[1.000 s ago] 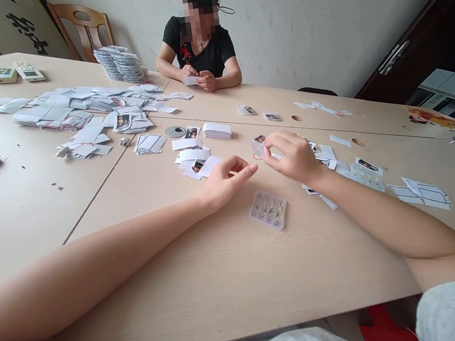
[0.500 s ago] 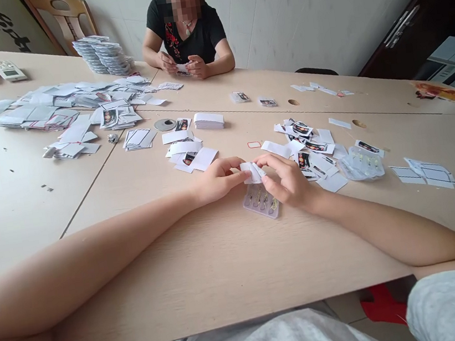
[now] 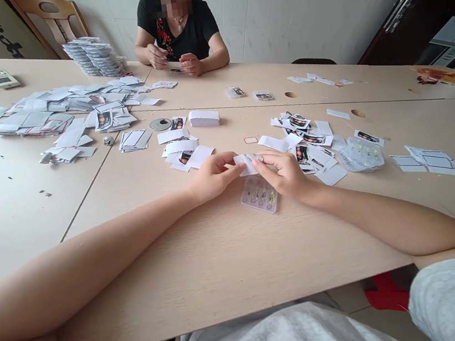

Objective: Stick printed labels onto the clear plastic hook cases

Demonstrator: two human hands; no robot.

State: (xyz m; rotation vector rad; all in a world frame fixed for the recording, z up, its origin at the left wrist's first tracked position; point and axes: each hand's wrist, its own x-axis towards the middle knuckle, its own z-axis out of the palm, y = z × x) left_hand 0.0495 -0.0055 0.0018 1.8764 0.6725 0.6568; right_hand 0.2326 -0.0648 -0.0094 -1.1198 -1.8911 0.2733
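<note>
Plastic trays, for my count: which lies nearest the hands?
The pinkish tray right below both hands; the clearer one lies farther right among paper slips.

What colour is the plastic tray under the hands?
The plastic tray is pale translucent lilac, best seen in the head view.

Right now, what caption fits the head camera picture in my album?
Left hand and right hand hold white paper above a small plastic tray of gold pieces.

This site is a domestic room set up for handwork. Identifying features are white wall tiles (image 3: 273, 8), a wooden chair (image 3: 45, 15), a dark cabinet (image 3: 402, 30) and joined tables (image 3: 222, 260).
</note>
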